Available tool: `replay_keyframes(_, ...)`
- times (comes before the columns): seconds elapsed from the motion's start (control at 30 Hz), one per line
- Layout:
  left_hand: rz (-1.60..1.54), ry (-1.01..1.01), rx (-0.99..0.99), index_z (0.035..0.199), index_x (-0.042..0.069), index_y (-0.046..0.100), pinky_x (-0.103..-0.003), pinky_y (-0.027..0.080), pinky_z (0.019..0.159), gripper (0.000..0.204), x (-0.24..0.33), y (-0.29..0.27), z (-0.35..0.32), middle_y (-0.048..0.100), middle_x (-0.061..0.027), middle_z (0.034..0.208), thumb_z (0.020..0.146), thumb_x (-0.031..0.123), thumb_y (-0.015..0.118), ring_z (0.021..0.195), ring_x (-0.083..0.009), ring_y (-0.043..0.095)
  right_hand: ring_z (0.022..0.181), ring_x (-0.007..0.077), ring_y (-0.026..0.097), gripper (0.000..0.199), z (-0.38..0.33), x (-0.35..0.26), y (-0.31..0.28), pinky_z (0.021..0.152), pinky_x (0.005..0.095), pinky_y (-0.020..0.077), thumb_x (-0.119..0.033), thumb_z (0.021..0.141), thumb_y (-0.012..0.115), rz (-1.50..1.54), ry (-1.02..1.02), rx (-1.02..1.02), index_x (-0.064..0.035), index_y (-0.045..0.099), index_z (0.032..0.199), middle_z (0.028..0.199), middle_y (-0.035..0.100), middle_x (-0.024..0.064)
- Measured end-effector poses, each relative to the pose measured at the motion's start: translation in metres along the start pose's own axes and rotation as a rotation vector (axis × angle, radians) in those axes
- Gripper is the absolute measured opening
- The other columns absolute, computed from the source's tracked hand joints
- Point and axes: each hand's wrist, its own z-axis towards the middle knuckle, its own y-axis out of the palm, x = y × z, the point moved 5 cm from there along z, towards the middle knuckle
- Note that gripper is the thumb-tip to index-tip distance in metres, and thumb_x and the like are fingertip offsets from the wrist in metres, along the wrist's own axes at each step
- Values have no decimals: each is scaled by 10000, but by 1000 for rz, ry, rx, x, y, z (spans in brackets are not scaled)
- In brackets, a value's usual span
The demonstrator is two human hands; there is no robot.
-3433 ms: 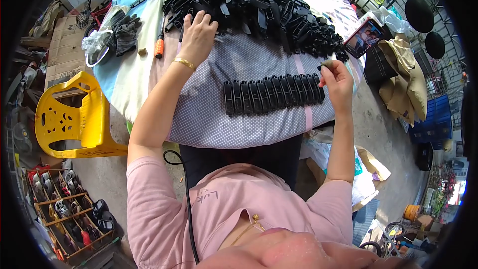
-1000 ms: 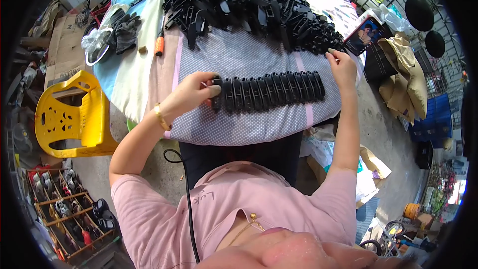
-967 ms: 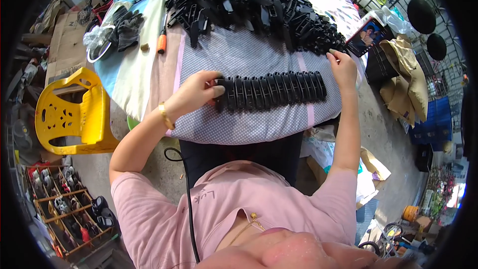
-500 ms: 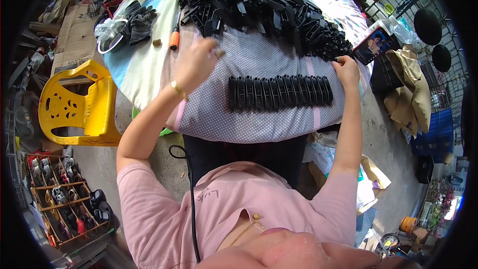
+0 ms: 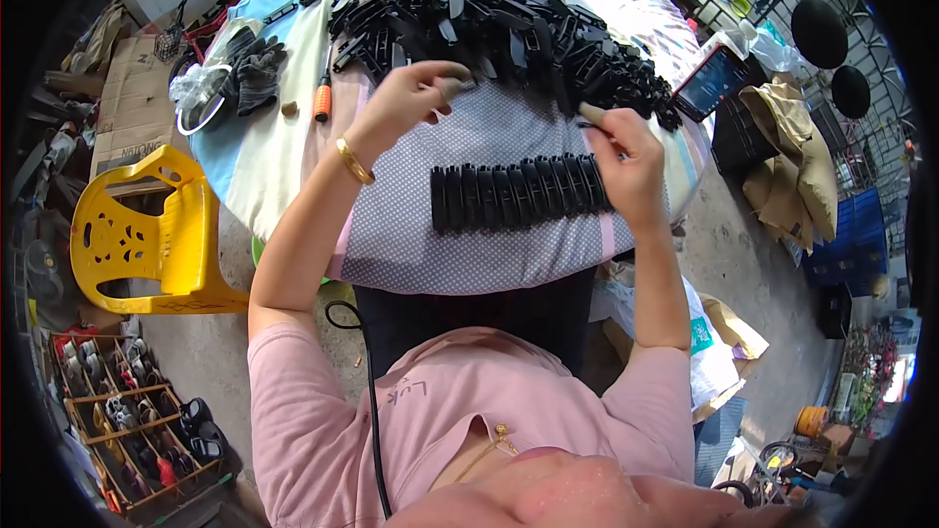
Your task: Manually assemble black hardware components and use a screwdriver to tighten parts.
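Observation:
A row of slim black plastic parts point(image 5: 514, 194) stands side by side on the dotted grey cloth point(image 5: 391, 240), close to the table's near edge. Beyond it spreads a big loose heap of similar black parts point(image 5: 469, 24). My left hand point(image 5: 416, 98), with a gold bangle at the wrist, hovers at the heap's near side, fingers partly stretched and apart, with nothing visible in them. Over the row's right end is my right hand point(image 5: 628, 158); its thumb and forefinger are pinched together. A small dark bit shows at those fingertips, too small to name.
An orange-handled screwdriver point(image 5: 323, 100), dark gloves point(image 5: 259, 73) and a clear plastic bag point(image 5: 201, 86) lie at the table's left. A phone point(image 5: 712, 81) leans at the right edge. A yellow plastic chair point(image 5: 147, 244) stands left; brown paper sacks point(image 5: 794, 171) are at right.
My right hand has moved left from beside the phone to above the row's right end. My left hand has shifted slightly right, its fingers reaching out further. The view has moved a little.

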Motion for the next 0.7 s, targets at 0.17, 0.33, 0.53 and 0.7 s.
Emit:
replay_keyframes(0.17, 33, 185, -188, 1048, 57, 639, -211, 446, 701, 257, 19, 52, -6, 533, -42, 915, 820, 175, 646, 754, -93, 518, 748, 126, 600, 146, 9, -16, 24, 602, 229, 497, 38, 758, 623, 96, -69, 88, 10, 631, 902, 859, 616, 69)
replay_keyframes(0.33, -443, 279, -29, 1191, 16, 505, -239, 464, 793, 451, 22, 51, -15, 511, -21, 949, 767, -2, 657, 812, -103, 539, 682, 141, 608, 113, 4, -26, 41, 579, 230, 502, 30, 759, 629, 50, -135, 63, 23, 625, 871, 797, 620, 86)
replay_keyframes(0.53, -996, 163, -226, 1146, 5, 527, -260, 480, 817, 352, -7, 53, -14, 595, -48, 1002, 808, 21, 625, 906, -129, 578, 634, 126, 589, 92, 7, -42, 44, 557, 220, 486, 37, 752, 632, 101, -172, 128, 37, 620, 843, 757, 607, 86)
replay_keyframes(0.7, -968, 122, -232, 1170, 0, 528, -256, 475, 839, 362, 0, 57, -22, 594, -58, 1050, 820, 30, 614, 934, -122, 573, 591, 177, 589, 93, 17, -46, 43, 531, 247, 475, 36, 732, 637, -93, -273, 185, 19, 608, 819, 731, 596, 98)
